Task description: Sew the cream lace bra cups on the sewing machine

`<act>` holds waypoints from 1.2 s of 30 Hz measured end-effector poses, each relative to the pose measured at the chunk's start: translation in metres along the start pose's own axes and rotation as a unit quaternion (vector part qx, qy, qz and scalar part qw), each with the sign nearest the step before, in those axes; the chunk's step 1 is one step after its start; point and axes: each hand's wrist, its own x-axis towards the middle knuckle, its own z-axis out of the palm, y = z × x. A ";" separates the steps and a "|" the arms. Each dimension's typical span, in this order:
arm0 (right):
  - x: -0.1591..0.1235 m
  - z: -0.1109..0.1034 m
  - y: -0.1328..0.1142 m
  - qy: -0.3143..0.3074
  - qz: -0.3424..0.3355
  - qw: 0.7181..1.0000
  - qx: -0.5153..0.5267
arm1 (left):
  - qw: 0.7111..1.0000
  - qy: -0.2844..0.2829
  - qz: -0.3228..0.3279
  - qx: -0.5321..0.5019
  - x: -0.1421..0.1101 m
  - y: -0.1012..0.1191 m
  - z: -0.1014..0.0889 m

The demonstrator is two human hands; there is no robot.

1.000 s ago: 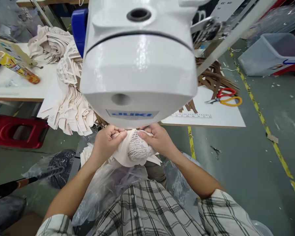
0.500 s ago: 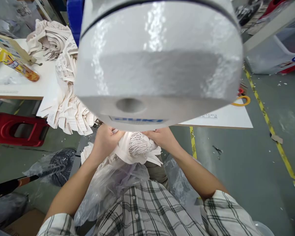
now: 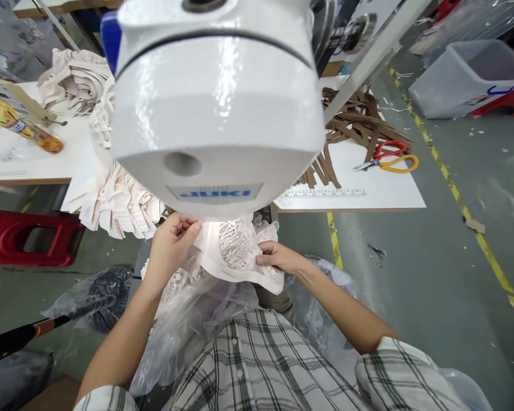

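A white lace bra [image 3: 237, 245] lies spread below the head of a white sewing machine [image 3: 218, 125]. Its upper edge, at the needle area, is hidden behind the machine head. My left hand [image 3: 171, 242] pinches the bra's left edge between thumb and fingers. On the other side, my right hand [image 3: 280, 257] grips the lace at the right of the cup, thumb on top. More lace pieces hang below my left hand, partly over a clear plastic bag [image 3: 197, 325] at my lap.
Stacked cream fabric pieces [image 3: 120, 200] hang over the left table edge. Brown strips [image 3: 355, 123] and scissors [image 3: 389, 157] lie on the right tabletop. A red stool [image 3: 29, 237] stands left, a clear plastic bin [image 3: 471, 77] far right.
The view has shifted, so the machine head appears further left and the brown strips show. My right hand has moved down along the bra, which now lies flatter.
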 end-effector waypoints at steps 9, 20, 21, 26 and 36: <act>-0.024 -0.003 -0.006 0.077 -0.009 0.996 0.041 | 0.999 0.017 0.029 -0.007 -0.008 -0.010 -0.003; -0.064 0.025 -0.097 -0.049 -0.204 0.935 -0.287 | 0.836 -0.095 0.527 0.120 -0.080 0.042 0.031; -0.067 0.035 -0.107 -0.087 -0.212 0.922 -0.312 | 0.819 -0.154 0.535 0.138 -0.082 0.048 0.035; -0.066 0.062 -0.136 -0.099 -0.181 0.906 -0.370 | 0.897 -0.282 0.275 0.200 -0.060 0.043 0.025; -0.002 0.033 -0.152 0.141 -0.106 0.903 -0.391 | 0.988 -0.065 0.054 0.127 -0.002 0.033 -0.005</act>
